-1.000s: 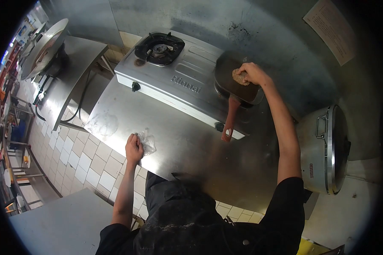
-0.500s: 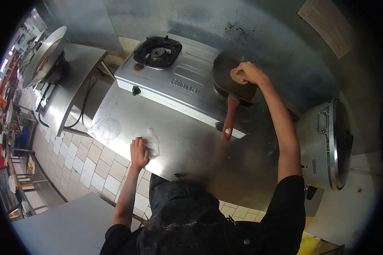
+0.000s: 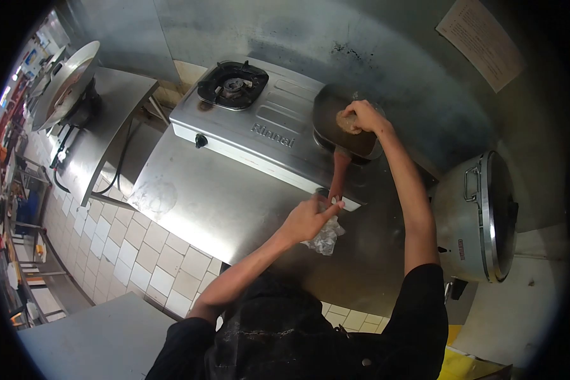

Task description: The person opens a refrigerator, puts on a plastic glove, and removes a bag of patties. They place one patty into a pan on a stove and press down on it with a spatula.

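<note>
My right hand pinches a tan, rough-surfaced patty-like piece over the dark pan, which sits on the right side of the stove. The piece overlaps the pan's inside in this view. At the end of the pan's reddish handle is my left hand, fingers curled and thumb stretched toward the handle tip. A crumpled clear plastic bag hangs from under those fingers, above the steel table.
The silver stove has a bare burner on its left. A large lidded pot stands to the right. The steel table spans the front. A wok rests on a side table at left, and a paper sheet hangs on the wall.
My left hand has moved right from the table's left part to the pan handle's end, and the plastic has moved with it. My right hand stays over the pan with the tan piece.
</note>
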Tool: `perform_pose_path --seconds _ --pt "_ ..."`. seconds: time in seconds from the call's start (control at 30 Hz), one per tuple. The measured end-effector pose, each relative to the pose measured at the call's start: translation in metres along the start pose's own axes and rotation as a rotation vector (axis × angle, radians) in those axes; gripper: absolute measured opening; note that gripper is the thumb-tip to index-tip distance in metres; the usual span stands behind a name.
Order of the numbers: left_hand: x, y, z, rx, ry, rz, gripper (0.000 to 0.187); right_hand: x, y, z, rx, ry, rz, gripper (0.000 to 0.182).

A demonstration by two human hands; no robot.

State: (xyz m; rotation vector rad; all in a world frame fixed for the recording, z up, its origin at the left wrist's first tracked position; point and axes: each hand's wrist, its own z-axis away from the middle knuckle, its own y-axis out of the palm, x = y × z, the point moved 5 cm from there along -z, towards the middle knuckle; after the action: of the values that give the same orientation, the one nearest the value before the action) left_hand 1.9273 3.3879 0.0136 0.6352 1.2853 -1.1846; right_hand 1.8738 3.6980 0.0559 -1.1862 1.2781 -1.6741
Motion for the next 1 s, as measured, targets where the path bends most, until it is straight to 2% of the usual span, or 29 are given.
perform_pose_path --seconds 0.1,0.37,0.57,0.73,0.83,1.0 --pt "-0.005 0.008 -0.010 0.009 0.076 -0.009 0.047 0.003 0.000 0.001 0.022 -0.004 -0.004 0.046" --pt "0.002 0.020 -0.011 -0.083 0.091 0.083 0.039 0.010 0.006 0.020 -0.006 -0.057 0.087 0.045" --pt "0.004 0.022 -0.009 -0.095 0.078 0.093 0.039 0.009 0.003 0.037 0.031 0.029 0.065 0.043" --pt "-0.003 0.018 -0.004 -0.086 0.031 0.033 0.039 -0.002 -0.001 0.041 -0.035 0.122 0.042 0.041" --pt "-0.004 0.016 -0.005 -0.084 0.027 0.000 0.039 -0.015 0.002 0.032 -0.130 0.110 0.099 0.040" --pt "-0.007 0.013 -0.004 -0.069 0.031 0.013 0.039 -0.021 -0.001 0.009 -0.093 0.141 0.050 0.041"
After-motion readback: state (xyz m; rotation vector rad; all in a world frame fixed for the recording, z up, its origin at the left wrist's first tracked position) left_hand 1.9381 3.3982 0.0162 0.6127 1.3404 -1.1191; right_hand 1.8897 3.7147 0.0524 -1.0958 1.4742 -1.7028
